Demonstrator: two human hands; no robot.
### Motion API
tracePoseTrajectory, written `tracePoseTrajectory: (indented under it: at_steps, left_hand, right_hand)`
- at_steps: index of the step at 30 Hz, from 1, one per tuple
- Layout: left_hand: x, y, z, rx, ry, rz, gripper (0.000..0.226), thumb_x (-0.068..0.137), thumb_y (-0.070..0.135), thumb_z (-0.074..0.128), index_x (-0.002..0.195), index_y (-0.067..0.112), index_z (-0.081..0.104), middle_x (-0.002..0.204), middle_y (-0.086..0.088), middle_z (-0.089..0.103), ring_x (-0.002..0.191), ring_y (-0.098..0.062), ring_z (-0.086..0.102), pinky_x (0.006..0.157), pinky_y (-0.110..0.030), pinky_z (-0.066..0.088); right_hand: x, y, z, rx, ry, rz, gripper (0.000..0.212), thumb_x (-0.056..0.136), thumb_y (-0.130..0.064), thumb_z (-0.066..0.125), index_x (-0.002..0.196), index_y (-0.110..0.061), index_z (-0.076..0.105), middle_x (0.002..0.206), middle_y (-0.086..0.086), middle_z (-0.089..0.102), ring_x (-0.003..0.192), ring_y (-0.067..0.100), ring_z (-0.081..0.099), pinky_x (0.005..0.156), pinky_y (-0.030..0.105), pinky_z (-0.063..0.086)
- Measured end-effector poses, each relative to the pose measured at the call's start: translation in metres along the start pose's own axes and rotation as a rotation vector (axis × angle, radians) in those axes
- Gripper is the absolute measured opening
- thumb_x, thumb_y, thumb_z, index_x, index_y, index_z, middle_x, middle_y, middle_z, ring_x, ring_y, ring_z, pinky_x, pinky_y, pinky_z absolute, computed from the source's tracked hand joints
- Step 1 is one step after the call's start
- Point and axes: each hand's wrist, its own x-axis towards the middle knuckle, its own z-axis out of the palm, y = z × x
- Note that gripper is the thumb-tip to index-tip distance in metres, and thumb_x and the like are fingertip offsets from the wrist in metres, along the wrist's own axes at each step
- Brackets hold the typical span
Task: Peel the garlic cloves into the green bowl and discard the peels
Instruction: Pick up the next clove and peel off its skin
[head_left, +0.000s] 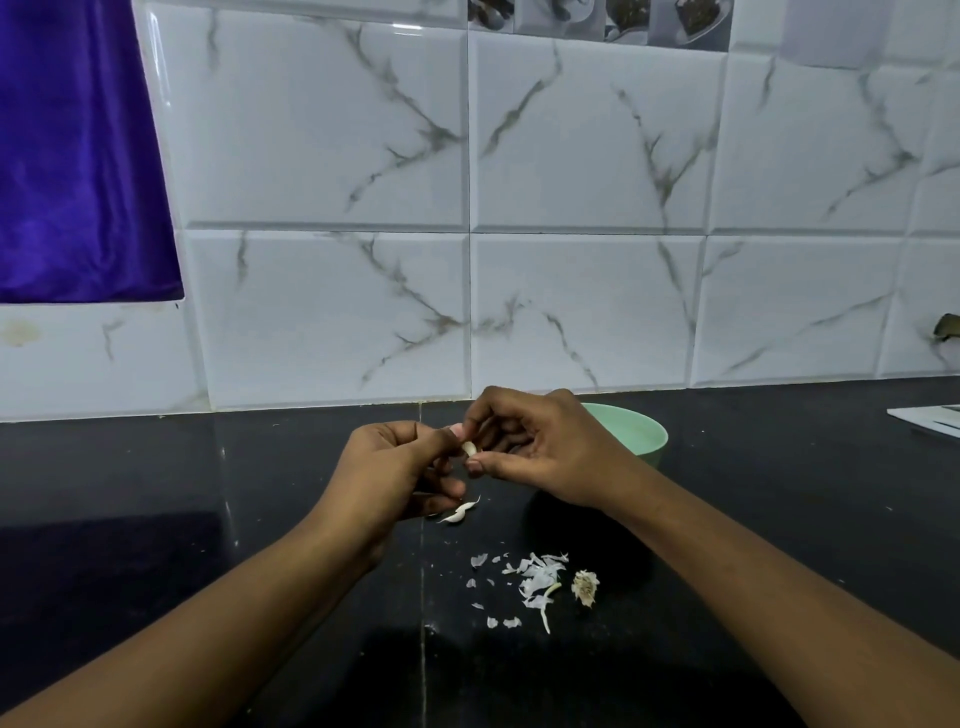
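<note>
From my feed, both forearms angle in from the lower corners and meet over the glossy black stone countertop (727, 493). The left hand (400, 467) and right hand (545, 452) both have their fingers curled, each pinching the small pale garlic clove (469, 448) between them. The right hand covers part of the pale green round bowl (641, 431) behind it, so I cannot see what it holds. The clove looks partly skinned, perhaps. Loose white papery peels (535, 582) lie near the dried garlic root stub (585, 587).
</note>
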Motion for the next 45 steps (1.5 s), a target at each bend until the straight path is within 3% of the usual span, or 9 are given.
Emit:
tracePoseTrajectory:
  at_steps: [4, 9, 17, 22, 28, 32, 37, 42, 45]
  left_hand:
    - [0.001, 0.0, 0.001, 0.005, 0.018, -0.039, 0.025, 0.088, 0.011, 0.061, 0.064, 0.006, 0.056, 0.052, -0.002, 0.049, 0.038, -0.011, 0.053, 0.046, -0.023, 0.052]
    - [0.001, -0.002, 0.002, 0.003, -0.022, -0.08, 0.026, 0.091, 0.014, 0.059, 0.066, 0.007, 0.055, 0.054, 0.0, 0.049, 0.038, -0.01, 0.051, 0.047, -0.025, 0.054]
    - [0.002, -0.001, 0.0, -0.032, -0.061, -0.069, 0.024, 0.088, 0.024, 0.063, 0.072, 0.006, 0.06, 0.053, 0.001, 0.056, 0.044, -0.012, 0.058, 0.047, -0.023, 0.053]
    - [0.003, 0.0, -0.002, -0.074, -0.05, -0.073, 0.023, 0.087, 0.023, 0.064, 0.071, 0.007, 0.062, 0.056, 0.0, 0.06, 0.046, -0.011, 0.059, 0.046, -0.022, 0.052]
    - [0.004, -0.001, -0.004, -0.097, -0.058, -0.098, 0.02, 0.086, 0.023, 0.063, 0.075, 0.006, 0.063, 0.06, 0.001, 0.06, 0.046, -0.01, 0.059, 0.045, -0.021, 0.052]
    - [0.003, -0.002, -0.004, -0.095, -0.057, -0.097, 0.02, 0.086, 0.022, 0.063, 0.073, 0.008, 0.063, 0.063, 0.0, 0.062, 0.047, -0.01, 0.06, 0.046, -0.021, 0.052]
    - [0.002, -0.004, -0.001, -0.11, -0.045, -0.091, 0.02, 0.087, 0.02, 0.063, 0.073, 0.005, 0.063, 0.065, -0.003, 0.064, 0.048, -0.012, 0.06, 0.048, -0.023, 0.054]
    - [0.0, -0.004, 0.002, -0.052, -0.027, -0.019, 0.01, 0.08, 0.016, 0.067, 0.074, 0.007, 0.069, 0.065, -0.001, 0.068, 0.053, -0.011, 0.064, 0.047, -0.019, 0.051]
    - [-0.001, -0.003, 0.001, -0.038, -0.022, 0.023, 0.006, 0.081, 0.008, 0.066, 0.078, 0.004, 0.069, 0.065, -0.003, 0.068, 0.053, -0.01, 0.064, 0.046, -0.018, 0.05]
  right_hand:
    - [0.0, 0.001, 0.0, -0.043, -0.008, -0.02, 0.014, 0.083, -0.003, 0.069, 0.095, -0.007, 0.064, 0.082, 0.002, 0.07, 0.078, 0.008, 0.069, 0.073, 0.016, 0.05]
    - [0.0, 0.002, 0.001, -0.085, -0.002, -0.031, 0.015, 0.08, -0.003, 0.072, 0.092, -0.004, 0.063, 0.08, 0.006, 0.07, 0.073, 0.015, 0.068, 0.072, 0.031, 0.057]
    - [-0.001, 0.003, 0.003, -0.013, 0.053, -0.018, 0.011, 0.08, -0.004, 0.073, 0.081, -0.003, 0.062, 0.073, 0.005, 0.068, 0.068, 0.014, 0.066, 0.067, 0.02, 0.052]
    - [0.0, 0.002, -0.002, 0.083, 0.004, 0.087, 0.019, 0.079, -0.004, 0.074, 0.076, -0.018, 0.061, 0.069, -0.007, 0.066, 0.068, 0.005, 0.066, 0.067, 0.015, 0.049]
    - [0.001, 0.003, -0.02, 0.054, -0.064, 0.181, 0.013, 0.085, 0.004, 0.062, 0.09, -0.008, 0.064, 0.089, 0.007, 0.07, 0.085, 0.014, 0.069, 0.069, 0.028, 0.058]
    - [0.002, -0.004, -0.015, 0.167, 0.037, 0.182, 0.021, 0.077, 0.0, 0.074, 0.093, -0.009, 0.065, 0.088, 0.006, 0.069, 0.079, 0.009, 0.067, 0.069, 0.023, 0.055]
    - [0.003, -0.005, 0.004, 0.083, 0.104, 0.112, 0.023, 0.075, -0.001, 0.076, 0.084, -0.018, 0.065, 0.083, 0.0, 0.07, 0.073, 0.005, 0.066, 0.071, 0.016, 0.05]
    - [0.005, -0.002, 0.005, 0.17, 0.216, 0.233, 0.025, 0.072, 0.002, 0.076, 0.072, -0.021, 0.066, 0.075, 0.004, 0.069, 0.068, 0.011, 0.064, 0.071, 0.028, 0.052]
    - [0.006, -0.004, 0.008, 0.361, 0.24, 0.345, 0.022, 0.073, 0.004, 0.075, 0.07, -0.015, 0.065, 0.063, 0.0, 0.065, 0.063, 0.011, 0.062, 0.066, 0.026, 0.053]
